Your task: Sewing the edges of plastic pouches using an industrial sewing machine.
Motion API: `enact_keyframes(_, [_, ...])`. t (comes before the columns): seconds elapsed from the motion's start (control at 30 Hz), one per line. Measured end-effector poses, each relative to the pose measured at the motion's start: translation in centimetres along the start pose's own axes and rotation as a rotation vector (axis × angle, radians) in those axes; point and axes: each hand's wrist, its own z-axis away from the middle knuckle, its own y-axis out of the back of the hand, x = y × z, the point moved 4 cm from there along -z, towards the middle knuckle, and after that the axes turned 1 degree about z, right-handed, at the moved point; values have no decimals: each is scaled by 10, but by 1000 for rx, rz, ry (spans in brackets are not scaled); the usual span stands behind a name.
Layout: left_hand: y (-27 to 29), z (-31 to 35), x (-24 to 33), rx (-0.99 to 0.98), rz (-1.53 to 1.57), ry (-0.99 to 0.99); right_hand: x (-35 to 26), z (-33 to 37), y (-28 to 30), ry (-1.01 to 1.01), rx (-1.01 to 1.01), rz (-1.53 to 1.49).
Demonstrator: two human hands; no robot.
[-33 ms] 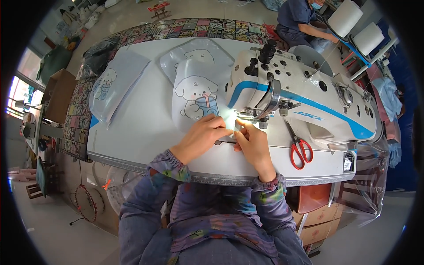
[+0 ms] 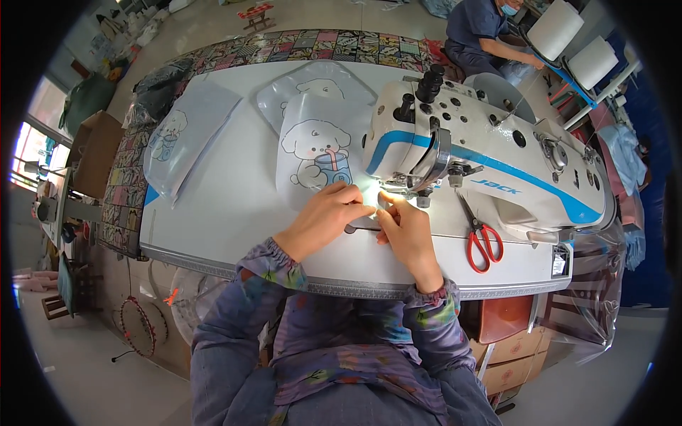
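Observation:
A pale grey-blue sheet (image 2: 293, 188) printed with a white cartoon dog and a blue cup lies partly under the sewing machine (image 2: 490, 135). My left hand (image 2: 323, 219) lies over its near corner, thumb and fingers pinched at the edge. Close beside it, my right hand (image 2: 408, 231) pinches the same edge just in front of the lit needle area. The fingertips of both hands nearly meet and hide most of the edge between them. Right of my right hand, scissors with red handles (image 2: 484, 245) rest on the white table (image 2: 234, 220).
Another dog-printed sheet (image 2: 273, 96) lies behind the first. A stack of printed sheets (image 2: 202, 142) sits at the left. Cones of white thread (image 2: 555, 30) stand at the far right, near a person in dark blue (image 2: 474, 32). A ruler strip (image 2: 348, 290) lines the table's front edge.

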Motion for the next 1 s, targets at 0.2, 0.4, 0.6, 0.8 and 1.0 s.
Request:
enact_keyframes(0.2, [-2, -13, -17, 13, -113, -89, -11, 5, -1, 36, -16, 87])
enact_keyframes(0.4, [0, -20, -20, -2, -159, -89, -15, 6, -3, 50, -26, 106])
enact_keyframes(0.6, [-12, -19, 6, -14, -222, 76, -14, 7, -3, 26, -28, 114])
enact_keyframes(0.8, [-23, -24, 30, -124, -281, 139, -8, 29, 24, 37, 21, 142])
enact_keyframes(1.0, [38, -64, -67, 71, 221, 420, 19, 84, 130, 130, 516, 561])
